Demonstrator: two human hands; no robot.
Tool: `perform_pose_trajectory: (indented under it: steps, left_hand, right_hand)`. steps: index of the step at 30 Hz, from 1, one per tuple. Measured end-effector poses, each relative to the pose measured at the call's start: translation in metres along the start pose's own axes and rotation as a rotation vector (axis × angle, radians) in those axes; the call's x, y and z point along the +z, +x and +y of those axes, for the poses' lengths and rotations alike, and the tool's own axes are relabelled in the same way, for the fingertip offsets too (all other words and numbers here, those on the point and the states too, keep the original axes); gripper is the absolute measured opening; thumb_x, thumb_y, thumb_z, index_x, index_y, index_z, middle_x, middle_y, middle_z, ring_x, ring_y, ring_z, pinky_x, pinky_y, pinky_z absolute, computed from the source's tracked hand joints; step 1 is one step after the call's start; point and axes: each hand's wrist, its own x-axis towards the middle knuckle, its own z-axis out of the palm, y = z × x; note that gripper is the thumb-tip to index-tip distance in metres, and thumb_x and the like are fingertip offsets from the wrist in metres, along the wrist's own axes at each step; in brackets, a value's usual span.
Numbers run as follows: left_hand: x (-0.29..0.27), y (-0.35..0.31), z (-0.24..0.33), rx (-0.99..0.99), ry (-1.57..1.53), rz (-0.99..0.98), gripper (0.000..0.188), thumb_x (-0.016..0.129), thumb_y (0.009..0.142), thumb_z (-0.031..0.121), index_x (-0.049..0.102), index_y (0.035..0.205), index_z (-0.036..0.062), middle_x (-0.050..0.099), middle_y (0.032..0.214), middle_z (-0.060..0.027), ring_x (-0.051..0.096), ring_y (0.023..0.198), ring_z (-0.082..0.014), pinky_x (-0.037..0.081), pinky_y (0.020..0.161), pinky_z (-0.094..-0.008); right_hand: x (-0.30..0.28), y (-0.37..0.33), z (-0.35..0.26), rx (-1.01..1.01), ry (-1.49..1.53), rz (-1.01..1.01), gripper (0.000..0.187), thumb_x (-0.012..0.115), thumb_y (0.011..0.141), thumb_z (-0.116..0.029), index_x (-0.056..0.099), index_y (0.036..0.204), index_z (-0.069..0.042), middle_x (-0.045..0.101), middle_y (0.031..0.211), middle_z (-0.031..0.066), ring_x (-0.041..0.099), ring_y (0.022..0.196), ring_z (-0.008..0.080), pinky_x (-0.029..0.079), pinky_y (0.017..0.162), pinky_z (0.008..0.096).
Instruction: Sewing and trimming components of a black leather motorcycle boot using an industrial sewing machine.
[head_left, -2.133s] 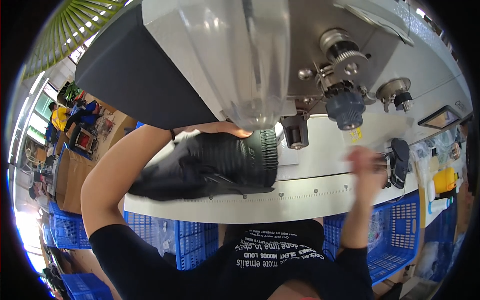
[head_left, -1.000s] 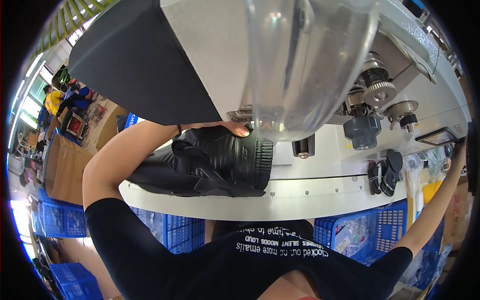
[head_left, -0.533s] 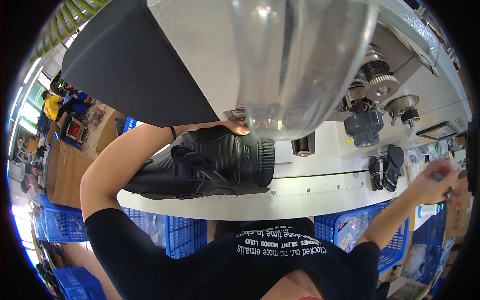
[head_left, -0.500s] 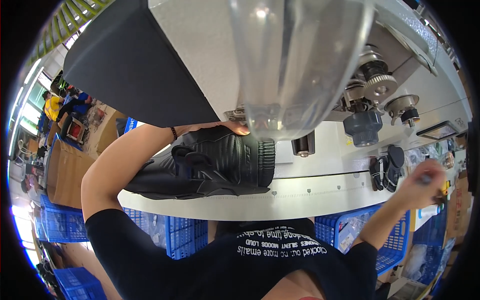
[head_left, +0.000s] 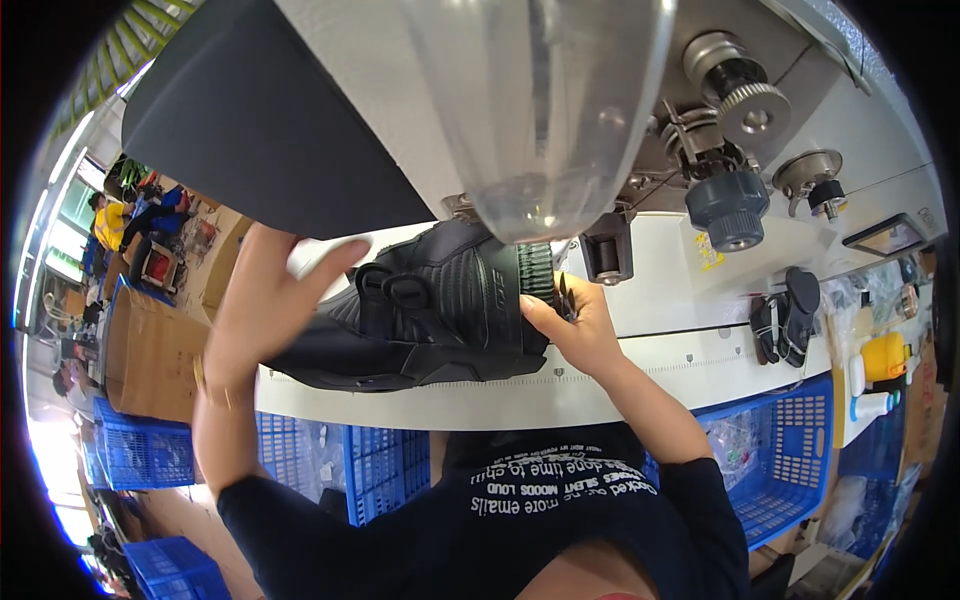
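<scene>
Black, leather-like and padded, the shoe upper [head_left: 440,325] lies on the white table [head_left: 465,405] under the sewing machine [head_left: 370,90], its long axis running left to right along the near edge — ribbed cuff end to the right, narrower end to the left. The right hand [head_left: 580,325] is at the cuff end, thumb on the ribbing, fingers closed around a small dark tool [head_left: 568,300]. The left hand [head_left: 275,295], blurred, is open beside the narrower end — I cannot tell whether it touches.

Left hand [head_left: 265,295] a blur, sewing machine [head_left: 385,90] top-cropped.
</scene>
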Motion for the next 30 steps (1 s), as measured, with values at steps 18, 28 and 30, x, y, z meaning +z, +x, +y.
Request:
perform_pose_trajectory:
  steps: [18, 28, 30]
  left_hand:
    - [0.065, 0.029, -0.049, -0.283, -0.111, -0.546, 0.049, 0.062, 0.074, 0.041, 0.056, 0.099, -0.0008, 0.06, 0.091, -0.0084, 0.054, 0.084, -0.014, 0.041, 0.076, -0.0267]
    - [0.068, 0.04, -0.024, -0.234, -0.173, -0.788, 0.038, 0.056, 0.082, 0.028, 0.056, 0.108, 0.0011, 0.059, 0.099, -0.0031, 0.052, 0.093, -0.0099, 0.04, 0.082, -0.0236]
    - [0.073, 0.037, -0.023, -0.129, -0.288, -0.676, 0.062, 0.066, 0.066, 0.05, 0.058, 0.104, 0.0011, 0.061, 0.099, -0.011, 0.055, 0.091, -0.018, 0.04, 0.084, -0.0276]
  right_hand:
    - [0.046, 0.002, -0.007, 0.051, 0.211, 0.332, 0.015, 0.058, 0.081, -0.012, 0.062, 0.073, 0.001, 0.056, 0.061, -0.0035, 0.046, 0.054, 0.0013, 0.036, 0.048, 0.0188]
    - [0.038, 0.002, 0.014, 0.002, 0.152, 0.159, 0.01, 0.056, 0.08, -0.007, 0.06, 0.072, 0.0, 0.048, 0.055, -0.0076, 0.038, 0.049, -0.0007, 0.03, 0.042, 0.0197]
    - [0.037, -0.001, 0.012, 0.029, 0.166, 0.115, 0.007, 0.057, 0.079, -0.007, 0.06, 0.078, 0.0, 0.051, 0.059, -0.0074, 0.042, 0.053, -0.0009, 0.033, 0.045, 0.0175]
